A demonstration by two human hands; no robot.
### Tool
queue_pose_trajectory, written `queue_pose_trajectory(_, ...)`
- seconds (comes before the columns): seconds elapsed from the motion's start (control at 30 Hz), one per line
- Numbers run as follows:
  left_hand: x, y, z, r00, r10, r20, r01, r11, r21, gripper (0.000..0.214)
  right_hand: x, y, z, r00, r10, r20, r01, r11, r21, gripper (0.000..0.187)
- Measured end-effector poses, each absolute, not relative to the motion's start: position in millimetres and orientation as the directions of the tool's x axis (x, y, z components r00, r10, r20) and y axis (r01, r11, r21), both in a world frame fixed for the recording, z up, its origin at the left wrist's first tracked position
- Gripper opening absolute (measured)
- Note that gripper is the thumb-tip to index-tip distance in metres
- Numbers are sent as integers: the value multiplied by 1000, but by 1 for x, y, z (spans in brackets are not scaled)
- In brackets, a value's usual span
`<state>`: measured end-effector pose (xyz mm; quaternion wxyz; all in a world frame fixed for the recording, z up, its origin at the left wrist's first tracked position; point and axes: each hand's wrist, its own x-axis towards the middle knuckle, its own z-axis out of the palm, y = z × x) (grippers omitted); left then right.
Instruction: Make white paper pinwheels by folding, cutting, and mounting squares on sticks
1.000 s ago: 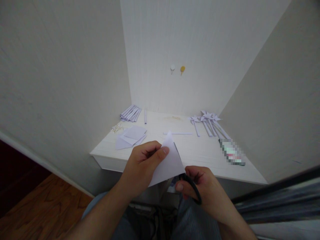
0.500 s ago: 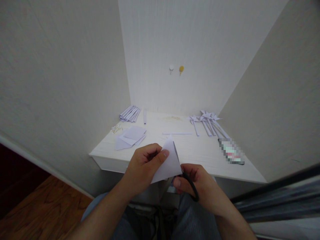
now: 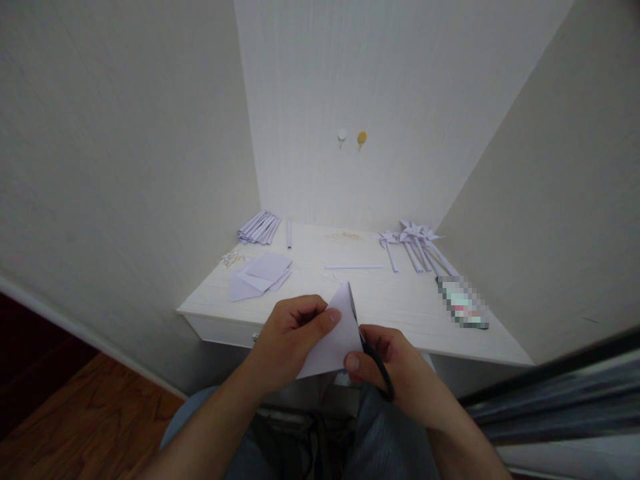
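My left hand [image 3: 287, 337] pinches a folded white paper triangle [image 3: 334, 337] between thumb and fingers, just in front of the table's near edge. My right hand [image 3: 395, 373] is closed on black-handled scissors [image 3: 376, 368]. Their blades run up along the paper's right edge, mostly hidden behind it. Both hands hover over my lap, close together.
A white table [image 3: 400, 307] fills a wall corner. On it lie loose paper squares [image 3: 260, 273], a bundle of rolled paper sticks [image 3: 260, 228], one paper strip [image 3: 354, 267], several paper pinwheels [image 3: 417, 243] and a blurred packet [image 3: 463, 303]. Two hooks [image 3: 351, 139] hang on the wall.
The paper's tip has sunk slightly. My right hand has closed in on the paper, bringing the scissors further up its right edge.
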<state>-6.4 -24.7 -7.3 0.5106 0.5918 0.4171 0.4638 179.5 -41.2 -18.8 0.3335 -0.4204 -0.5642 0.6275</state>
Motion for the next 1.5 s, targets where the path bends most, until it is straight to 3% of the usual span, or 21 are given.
queue_pose_trajectory(0.27, -4, -24, -8, 222, 969, 105, -13, -105, 994, 33, 180, -42, -20, -340, 925, -172, 137, -132, -982, 53)
queue_pose_trajectory(1.17, 0, 6, -40, 219, 974, 60, 4, -62, 998, 34, 175, -12, -52, -322, 932, -169, 87, -149, -985, 47)
queue_pose_trajectory(1.33, 1, 25, -52, 167, 984, 65, 2, -66, 998, 35, 171, 9, -63, -216, 967, -132, 367, -44, -929, 53)
queue_pose_trajectory(1.5, -1, 56, -79, -25, 998, 63, -17, -64, 998, 37, 187, 77, -71, -100, 976, -193, 623, -90, -777, 44)
